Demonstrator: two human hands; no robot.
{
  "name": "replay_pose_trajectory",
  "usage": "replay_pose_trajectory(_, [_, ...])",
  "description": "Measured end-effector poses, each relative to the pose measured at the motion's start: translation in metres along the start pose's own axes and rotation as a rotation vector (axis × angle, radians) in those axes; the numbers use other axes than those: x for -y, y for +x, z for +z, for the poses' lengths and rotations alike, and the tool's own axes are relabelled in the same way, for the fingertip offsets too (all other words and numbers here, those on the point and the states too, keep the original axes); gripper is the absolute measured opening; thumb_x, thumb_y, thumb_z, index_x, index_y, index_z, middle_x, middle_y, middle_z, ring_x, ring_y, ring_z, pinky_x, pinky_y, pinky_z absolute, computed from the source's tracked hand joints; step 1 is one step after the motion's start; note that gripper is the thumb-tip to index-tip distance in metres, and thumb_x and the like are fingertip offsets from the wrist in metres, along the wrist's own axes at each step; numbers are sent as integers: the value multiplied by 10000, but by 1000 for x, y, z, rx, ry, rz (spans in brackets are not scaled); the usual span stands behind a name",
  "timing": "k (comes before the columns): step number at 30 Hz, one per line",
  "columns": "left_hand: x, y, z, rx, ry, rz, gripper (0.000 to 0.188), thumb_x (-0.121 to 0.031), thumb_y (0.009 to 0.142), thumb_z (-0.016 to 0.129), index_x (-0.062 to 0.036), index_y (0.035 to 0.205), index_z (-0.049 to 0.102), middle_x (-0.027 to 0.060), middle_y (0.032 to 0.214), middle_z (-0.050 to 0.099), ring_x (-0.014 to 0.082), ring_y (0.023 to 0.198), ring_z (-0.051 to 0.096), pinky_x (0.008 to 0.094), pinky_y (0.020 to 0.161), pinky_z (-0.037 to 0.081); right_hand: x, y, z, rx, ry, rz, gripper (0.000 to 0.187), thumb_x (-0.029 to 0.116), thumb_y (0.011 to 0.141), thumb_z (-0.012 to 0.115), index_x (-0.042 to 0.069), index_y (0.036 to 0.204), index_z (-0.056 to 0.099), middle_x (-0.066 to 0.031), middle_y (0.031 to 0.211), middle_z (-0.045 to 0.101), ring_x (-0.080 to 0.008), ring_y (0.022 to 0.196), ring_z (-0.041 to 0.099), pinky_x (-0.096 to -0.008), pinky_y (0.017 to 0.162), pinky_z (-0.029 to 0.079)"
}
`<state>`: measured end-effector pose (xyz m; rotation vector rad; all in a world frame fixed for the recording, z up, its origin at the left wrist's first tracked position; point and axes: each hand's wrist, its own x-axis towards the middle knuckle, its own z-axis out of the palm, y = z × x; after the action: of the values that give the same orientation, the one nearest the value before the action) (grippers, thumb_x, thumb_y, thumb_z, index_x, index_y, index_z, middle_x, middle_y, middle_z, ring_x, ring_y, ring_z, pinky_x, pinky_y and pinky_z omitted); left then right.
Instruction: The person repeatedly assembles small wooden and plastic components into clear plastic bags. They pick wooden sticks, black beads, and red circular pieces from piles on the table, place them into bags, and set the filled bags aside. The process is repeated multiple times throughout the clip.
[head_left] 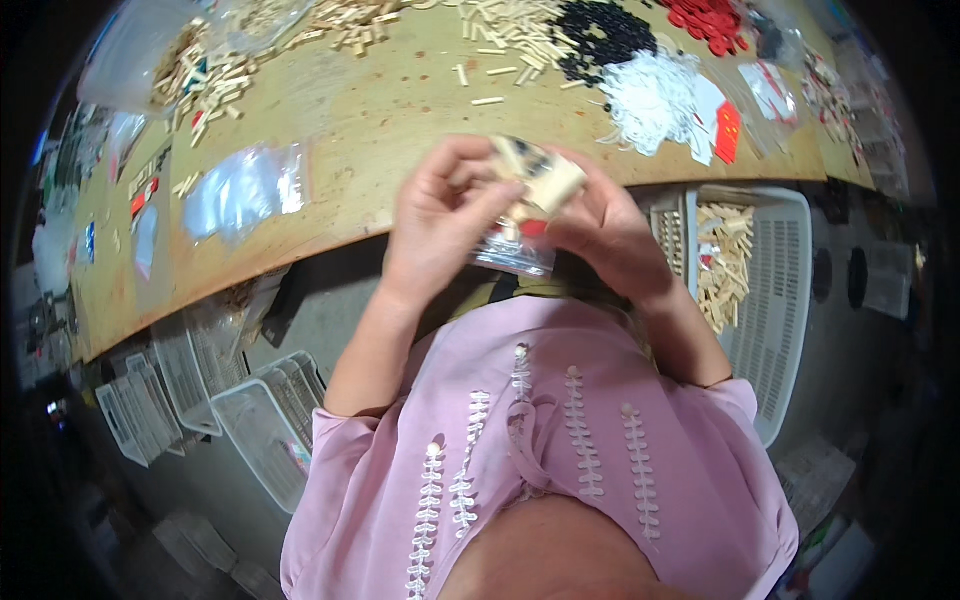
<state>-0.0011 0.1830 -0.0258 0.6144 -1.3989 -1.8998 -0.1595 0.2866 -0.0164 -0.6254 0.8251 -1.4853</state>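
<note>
Between my hands, above the table's near edge, is a small clear zip bag point(513, 256) with pale wooden pieces point(552, 183), some black bits and a red piece point(533, 228) in or at it. My left hand point(437, 215) is closed on the bag's left side, thumb pressed toward the middle. Around the right side curls my right hand point(612, 232), also closed on it. Blur and the fingers hide whether every piece lies inside the plastic.
Stacked clear bags point(245, 195) lie on the table point(340, 150) at left. Farther off are heaps of wooden sticks point(510, 30), black pieces point(605, 40), white strings point(650, 95) and red discs point(708, 22). A grey basket point(775, 290) with wooden pieces stands at right; crates point(262, 420) stand lower left.
</note>
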Motion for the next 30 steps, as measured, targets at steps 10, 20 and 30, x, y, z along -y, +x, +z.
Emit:
replay_pose_trajectory(10, [-23,-12,-80,-368,722,322,103,-79,898,745,0,863,689,93,780,662,203,692,644,319,643,510,87,-78,-100,-408,-1076,17,406,-29,894,687,25,1293,633,-76,1172,703,-134,993,652,-281,852,526])
replay_pose_trajectory(20, [-35,-22,-200,-685,1225,107,210,-210,874,779,-21,864,689,127,800,680,284,746,640,399,710,512,99,-169,-209,-612,-1948,297,271,18,934,642,-18,1203,644,-237,1053,702,-391,944,683,-392,849,531])
replay_pose_trajectory(30, [-39,-24,-185,-698,1379,184,255,-219,872,783,-12,903,637,141,833,644,315,802,628,414,734,504,40,-8,-15,-25,-1162,-57,124,-20,980,586,-57,998,703,-80,879,718,-137,813,695,-266,741,550])
